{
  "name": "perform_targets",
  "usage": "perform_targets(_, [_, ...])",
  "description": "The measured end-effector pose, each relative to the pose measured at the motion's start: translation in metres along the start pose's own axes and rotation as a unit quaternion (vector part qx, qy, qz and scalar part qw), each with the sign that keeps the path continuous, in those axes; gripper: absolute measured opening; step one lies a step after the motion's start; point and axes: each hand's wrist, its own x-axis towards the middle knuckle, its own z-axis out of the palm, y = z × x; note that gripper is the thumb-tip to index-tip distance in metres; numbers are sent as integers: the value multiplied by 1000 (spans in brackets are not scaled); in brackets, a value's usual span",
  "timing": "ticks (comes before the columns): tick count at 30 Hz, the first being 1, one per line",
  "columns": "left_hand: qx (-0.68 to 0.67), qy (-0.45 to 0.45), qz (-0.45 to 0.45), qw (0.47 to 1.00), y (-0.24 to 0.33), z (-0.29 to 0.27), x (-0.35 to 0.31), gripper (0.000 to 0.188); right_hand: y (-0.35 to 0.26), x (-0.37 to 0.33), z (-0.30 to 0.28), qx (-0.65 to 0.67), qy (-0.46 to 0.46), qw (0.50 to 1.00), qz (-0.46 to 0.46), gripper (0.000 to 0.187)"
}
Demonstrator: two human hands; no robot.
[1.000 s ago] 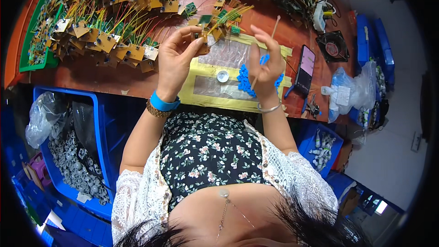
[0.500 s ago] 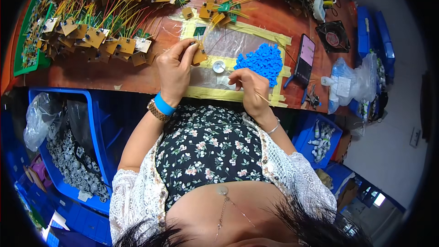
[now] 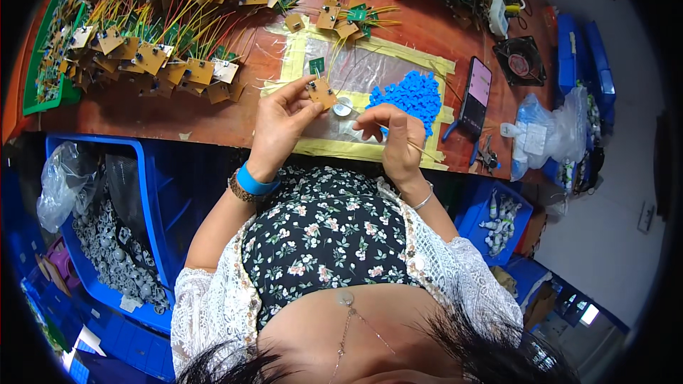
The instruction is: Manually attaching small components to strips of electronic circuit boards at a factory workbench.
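Observation:
My left hand point(image 3: 281, 128) pinches a small brown circuit board point(image 3: 322, 93) by its left edge, over the taped plastic sheet point(image 3: 356, 71). Just beyond it is a small green circuit board point(image 3: 316, 65), seemingly joined to it by short leads. My right hand point(image 3: 398, 144) is closed on a thin wooden stick point(image 3: 429, 153), whose rear end sticks out to the right. The stick's front end points at a small round white dish point(image 3: 341, 109) beside the brown board; whether it touches is unclear. A heap of small blue pieces point(image 3: 407, 94) lies just beyond my right hand.
Wired brown boards point(image 3: 149, 57) are piled at the far left, with a smaller cluster point(image 3: 345, 20) behind the sheet. On the right are a phone point(image 3: 475, 96), a black fan point(image 3: 519, 61), pliers point(image 3: 486, 153) and a plastic bag point(image 3: 544, 131). Blue bins point(image 3: 146, 192) stand below the table edge.
My left hand has shifted slightly right and nearer, and the brown board now shows its flat face beside the dish. My right hand, still with the stick, has its fingers spread slightly more.

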Motion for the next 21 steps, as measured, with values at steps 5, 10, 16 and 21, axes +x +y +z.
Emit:
perform_targets(5, [-25,-16,-14,999,6,8,-4,48,4,6,15,41,10,999,5,52])
perform_targets(10, [-28,-12,8,1000,2,9,-5,48,11,7,16,29,16,999,-6,49])
perform_targets(16, [-27,-21,10,999,5,10,-6,46,10,8,12,-27,-13,1000,-9,39])
perform_targets(21, [-37,-22,14,999,4,11,-5,45,5,10,14,-158,-12,982,-101,16])
